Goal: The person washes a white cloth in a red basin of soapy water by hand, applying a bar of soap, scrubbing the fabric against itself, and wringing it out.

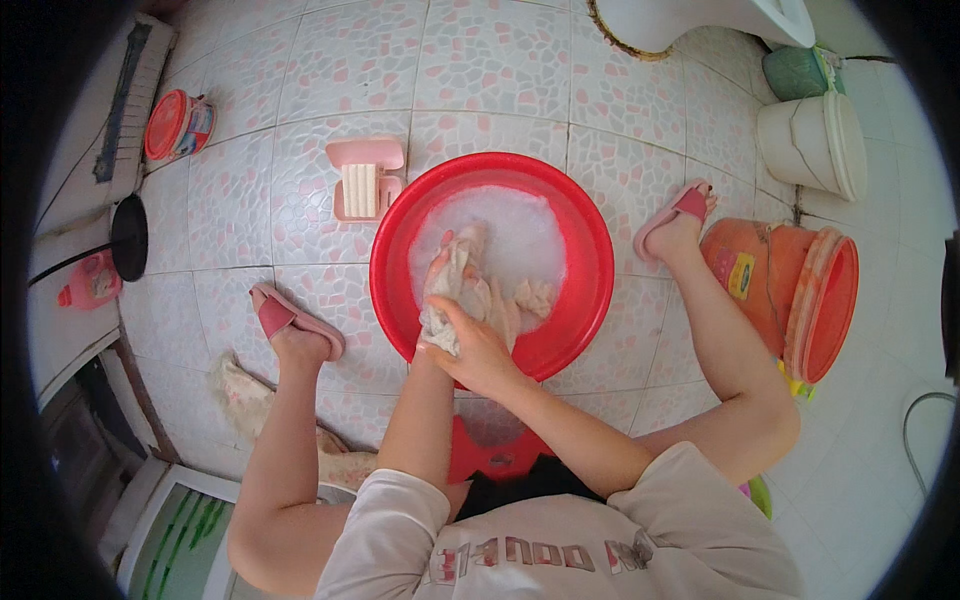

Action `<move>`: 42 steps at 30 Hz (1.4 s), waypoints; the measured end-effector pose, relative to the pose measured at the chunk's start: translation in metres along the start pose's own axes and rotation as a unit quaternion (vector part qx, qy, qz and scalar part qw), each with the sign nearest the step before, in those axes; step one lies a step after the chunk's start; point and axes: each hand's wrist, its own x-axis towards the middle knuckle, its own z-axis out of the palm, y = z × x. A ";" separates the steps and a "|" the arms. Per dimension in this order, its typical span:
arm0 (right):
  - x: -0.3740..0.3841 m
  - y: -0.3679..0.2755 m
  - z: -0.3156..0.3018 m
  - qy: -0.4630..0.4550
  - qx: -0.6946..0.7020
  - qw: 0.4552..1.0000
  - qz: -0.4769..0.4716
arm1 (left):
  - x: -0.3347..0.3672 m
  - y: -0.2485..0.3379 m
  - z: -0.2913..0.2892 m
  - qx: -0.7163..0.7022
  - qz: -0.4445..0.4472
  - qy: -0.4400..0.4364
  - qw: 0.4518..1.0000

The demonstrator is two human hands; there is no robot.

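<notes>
A red round basin (pixel 592 270) stands on the floor in front of me, holding cloudy, foamy water (pixel 510 225). My left hand (pixel 437 264) is over the left part of the basin, closed on a wet off-white cloth (pixel 458 255) that covers most of it. From the right, my right hand (pixel 474 345) crosses over, its fingers and thumb wrapped round the same cloth near my left wrist. Part of the cloth trails down into the water, where a bunched fold (pixel 535 296) shows above the surface. What the cloth is cannot be made out.
Beyond the basin's left side lies a pink soap box (pixel 364 153) with a ribbed cream bar (pixel 360 190). An orange bucket (pixel 750 270) and a white bucket (pixel 800 145) are at the right. A red-lidded tub (pixel 168 125) sits far left. Pale cloth (pixel 245 395) lies beside my left leg.
</notes>
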 end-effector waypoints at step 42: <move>0.063 0.138 -0.064 0.001 -0.516 0.850 -0.110 | -0.005 -0.049 0.058 0.971 -0.022 0.238 0.025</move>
